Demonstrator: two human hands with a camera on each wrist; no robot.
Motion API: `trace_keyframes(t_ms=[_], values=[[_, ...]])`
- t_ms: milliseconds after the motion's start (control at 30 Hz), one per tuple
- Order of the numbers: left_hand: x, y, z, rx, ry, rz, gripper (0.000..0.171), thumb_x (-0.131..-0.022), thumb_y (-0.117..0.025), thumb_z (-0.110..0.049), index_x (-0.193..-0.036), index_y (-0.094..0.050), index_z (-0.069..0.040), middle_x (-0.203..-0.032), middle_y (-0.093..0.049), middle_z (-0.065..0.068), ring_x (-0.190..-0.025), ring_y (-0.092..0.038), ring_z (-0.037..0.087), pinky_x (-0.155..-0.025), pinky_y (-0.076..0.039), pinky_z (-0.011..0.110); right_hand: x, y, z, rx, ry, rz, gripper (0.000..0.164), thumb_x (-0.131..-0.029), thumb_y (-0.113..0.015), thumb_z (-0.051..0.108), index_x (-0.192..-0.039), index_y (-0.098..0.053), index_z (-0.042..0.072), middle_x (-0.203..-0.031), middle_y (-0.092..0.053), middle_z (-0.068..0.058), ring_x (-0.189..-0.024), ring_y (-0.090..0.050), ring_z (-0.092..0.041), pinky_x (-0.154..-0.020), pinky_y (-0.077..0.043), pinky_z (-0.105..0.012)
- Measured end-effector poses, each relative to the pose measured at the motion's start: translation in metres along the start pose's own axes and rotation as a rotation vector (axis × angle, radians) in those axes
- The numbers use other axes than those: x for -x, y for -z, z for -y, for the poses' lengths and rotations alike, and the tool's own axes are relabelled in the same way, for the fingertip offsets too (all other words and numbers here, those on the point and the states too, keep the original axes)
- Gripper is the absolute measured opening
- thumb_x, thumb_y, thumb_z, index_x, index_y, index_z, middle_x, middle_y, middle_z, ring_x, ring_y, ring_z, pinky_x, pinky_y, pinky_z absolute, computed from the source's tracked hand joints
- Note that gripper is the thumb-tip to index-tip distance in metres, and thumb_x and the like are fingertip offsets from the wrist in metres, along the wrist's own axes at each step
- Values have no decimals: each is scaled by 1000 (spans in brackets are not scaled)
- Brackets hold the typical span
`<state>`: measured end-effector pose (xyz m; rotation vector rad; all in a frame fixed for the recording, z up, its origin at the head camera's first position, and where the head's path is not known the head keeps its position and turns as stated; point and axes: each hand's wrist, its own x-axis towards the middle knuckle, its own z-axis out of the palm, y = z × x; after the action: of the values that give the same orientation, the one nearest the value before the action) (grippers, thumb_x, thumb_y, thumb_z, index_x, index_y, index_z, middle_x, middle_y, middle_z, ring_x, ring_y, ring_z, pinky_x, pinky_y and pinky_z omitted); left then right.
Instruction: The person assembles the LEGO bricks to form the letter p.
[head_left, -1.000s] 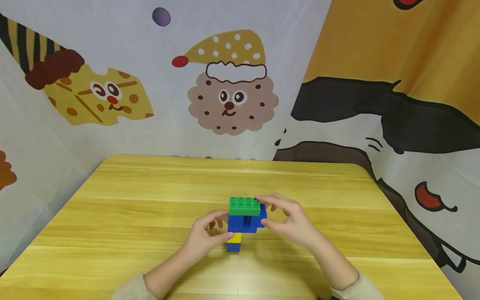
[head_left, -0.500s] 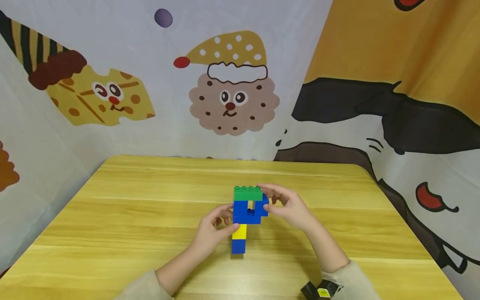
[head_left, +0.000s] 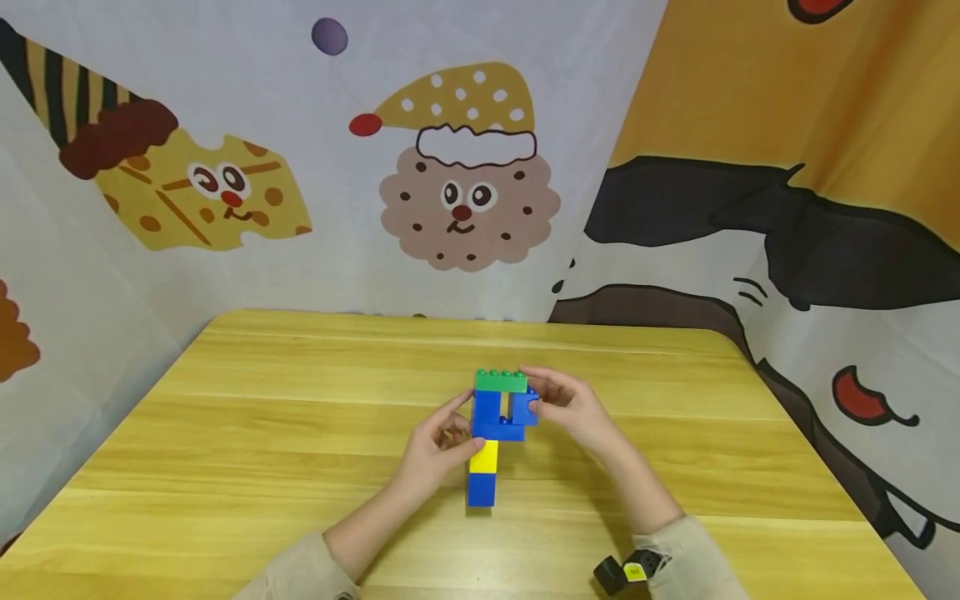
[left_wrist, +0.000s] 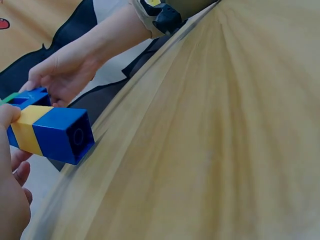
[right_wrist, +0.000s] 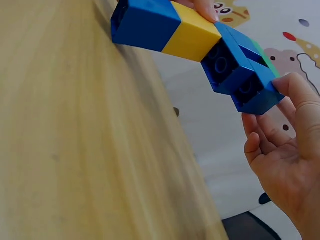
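Observation:
Both hands hold one build of stacked toy building bricks. From the bottom up come a blue brick [head_left: 482,490], a yellow brick [head_left: 484,457], then blue bricks [head_left: 487,408] with a small gap between them, topped by a long green brick [head_left: 501,382]. My left hand [head_left: 431,454] pinches the left side, thumb at the seam where yellow meets blue. My right hand [head_left: 581,414] pinches the blue brick [right_wrist: 260,92] jutting out on the right, thumb on its near face. The lowest brick's hollow underside shows in the left wrist view.
The wooden table [head_left: 300,400] spreads beneath the hands. A black device with a yellow label [head_left: 635,572] is at the right sleeve [head_left: 690,554]. Behind the table hangs a cloth [head_left: 337,275] printed with cartoon figures.
The build has tipped more upright and shifted slightly right and up, so its green top shows less and the yellow and lowest blue bricks show more. Both hands moved with it, keeping their hold.

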<state>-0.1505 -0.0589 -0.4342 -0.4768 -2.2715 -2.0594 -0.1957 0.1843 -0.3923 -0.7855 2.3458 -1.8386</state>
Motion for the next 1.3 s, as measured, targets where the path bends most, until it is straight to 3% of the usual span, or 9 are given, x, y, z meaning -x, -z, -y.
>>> trace_keyframes(t_ms=[333,467,567,667,767,867,1033,1167,1300], values=[[-4,0,4,-32,64,5,63,-85,-73,-13,-143,-46,-15,-97,-64,4,-89,-54,23,-77,-47,31,-2,-7,-18,58,-74,-36,42,-91,-64,6,-132,-56,5,-115,-63,-14,-99,-55,-29,-81,-48,-32],[0,1,-15,-64,73,24,61,-86,-71,-8,-141,-45,-3,-102,-61,9,-93,-52,32,-78,-46,34,-1,-10,-19,103,-111,-26,43,-92,-63,9,-133,-54,3,-118,-61,-15,-103,-54,-29,-85,-47,-36],[1,1,-24,-69,69,40,58,-86,-70,-4,-138,-46,4,-109,-60,16,-102,-50,39,-87,-45,43,1,-13,-8,124,-135,-17,42,-92,-63,7,-132,-54,0,-119,-60,-18,-103,-56,-30,-86,-47,-39],[-3,1,-7,-52,33,58,58,-85,-71,-3,-137,-47,4,-120,-57,18,-113,-50,38,-99,-38,50,2,-16,3,154,-152,-6,41,-91,-62,4,-131,-54,-4,-119,-60,-20,-104,-57,-32,-88,-46,-42],[-8,2,11,-66,-20,97,59,-85,-71,-6,-138,-46,4,-129,-53,20,-120,-49,35,-103,-35,46,2,-17,4,181,-158,7,41,-92,-62,4,-130,-54,-6,-120,-60,-19,-105,-57,-32,-89,-46,-42],[-10,4,16,-126,-24,128,60,-87,-71,-15,-139,-45,1,-133,-50,18,-123,-47,32,-102,-37,41,3,-18,4,200,-172,26,40,-92,-61,5,-130,-53,-7,-121,-59,-20,-107,-56,-33,-91,-46,-45],[-10,6,14,-294,43,131,64,-88,-69,-34,-140,-47,-4,-134,-52,10,-123,-41,29,-100,-39,44,2,-17,-11,217,-176,47,39,-93,-61,7,-128,-54,-8,-125,-57,-22,-112,-54,-37,-95,-42,-50],[-9,6,13,-371,50,139,64,-89,-67,-38,-139,-48,-5,-135,-52,9,-122,-40,29,-99,-37,50,0,-15,-33,243,-166,57,40,-93,-62,11,-129,-55,-5,-124,-58,-19,-112,-54,-34,-95,-43,-49],[-9,6,13,-414,53,153,63,-89,-66,-39,-138,-49,-3,-136,-50,11,-124,-39,31,-99,-36,53,0,-13,-42,267,-159,73,39,-93,-63,16,-128,-58,0,-120,-60,-12,-106,-55,-26,-91,-46,-42]])
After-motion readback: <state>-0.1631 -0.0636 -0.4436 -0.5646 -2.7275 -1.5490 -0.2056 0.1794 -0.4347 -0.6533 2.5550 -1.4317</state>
